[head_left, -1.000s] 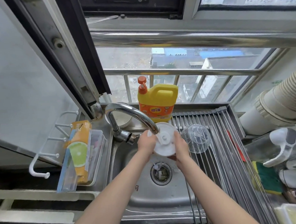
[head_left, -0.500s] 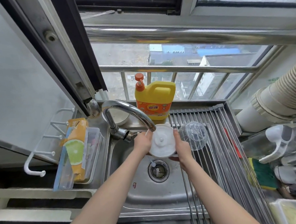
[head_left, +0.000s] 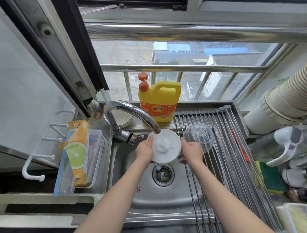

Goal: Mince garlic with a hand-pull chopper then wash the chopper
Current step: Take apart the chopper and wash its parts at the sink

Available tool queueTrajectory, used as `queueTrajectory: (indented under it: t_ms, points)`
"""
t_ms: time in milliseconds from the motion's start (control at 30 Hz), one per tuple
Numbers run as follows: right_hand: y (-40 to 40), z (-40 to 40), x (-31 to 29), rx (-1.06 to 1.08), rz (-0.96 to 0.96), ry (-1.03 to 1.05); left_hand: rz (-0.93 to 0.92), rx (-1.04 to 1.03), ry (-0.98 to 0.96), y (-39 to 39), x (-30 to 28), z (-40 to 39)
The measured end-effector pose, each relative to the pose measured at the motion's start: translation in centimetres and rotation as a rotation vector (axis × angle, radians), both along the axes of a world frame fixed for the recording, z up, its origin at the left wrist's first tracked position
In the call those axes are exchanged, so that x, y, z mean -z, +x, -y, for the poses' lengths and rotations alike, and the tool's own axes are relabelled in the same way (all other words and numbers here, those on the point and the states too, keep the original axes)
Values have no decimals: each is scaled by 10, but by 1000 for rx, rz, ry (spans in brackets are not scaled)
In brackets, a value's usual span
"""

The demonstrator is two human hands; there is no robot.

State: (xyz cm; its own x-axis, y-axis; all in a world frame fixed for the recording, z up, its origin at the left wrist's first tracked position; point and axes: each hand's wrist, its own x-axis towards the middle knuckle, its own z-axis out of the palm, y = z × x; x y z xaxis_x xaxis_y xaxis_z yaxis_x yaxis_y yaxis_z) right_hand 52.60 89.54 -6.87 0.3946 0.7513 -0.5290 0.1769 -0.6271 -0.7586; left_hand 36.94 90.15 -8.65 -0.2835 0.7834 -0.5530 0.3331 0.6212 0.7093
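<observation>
I hold the white round chopper lid (head_left: 165, 146) over the steel sink (head_left: 164, 201), right under the curved tap's spout (head_left: 131, 112). Water runs onto the lid's middle. My left hand (head_left: 144, 150) grips its left edge and my right hand (head_left: 192, 152) grips its right edge. A small white piece on a cord (head_left: 158, 167) dangles below the lid, above the drain (head_left: 163, 174). The clear chopper bowl (head_left: 199, 137) lies upside down on the roll-up drying rack (head_left: 227, 157), just right of my right hand.
A yellow dish-soap jug (head_left: 160, 100) stands behind the sink on the sill. A clear box with an orange carton (head_left: 78, 152) sits left of the sink. Right of the rack are a green sponge (head_left: 269, 178), a duct pipe (head_left: 288, 98) and kitchen clutter.
The lid has turned from its underside facing me to its top facing up under the spout, and water now flows on it. Both hands stayed on its edges.
</observation>
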Motion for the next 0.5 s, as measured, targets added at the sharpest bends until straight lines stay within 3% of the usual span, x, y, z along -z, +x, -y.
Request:
queueTrajectory:
  t_ms: [133,267,333,500]
  points:
    - [-6,-3,2,-61,-141,-72,14,17,51,-4,4,5]
    - [-6,0,-12,-297,-401,-188,98,94,202,-14,10,9]
    - [-5,4,-14,-350,-368,-160,217,97,217,-15,12,9]
    - [-8,11,-7,-361,-238,118,701,-10,-196,-12,1,9]
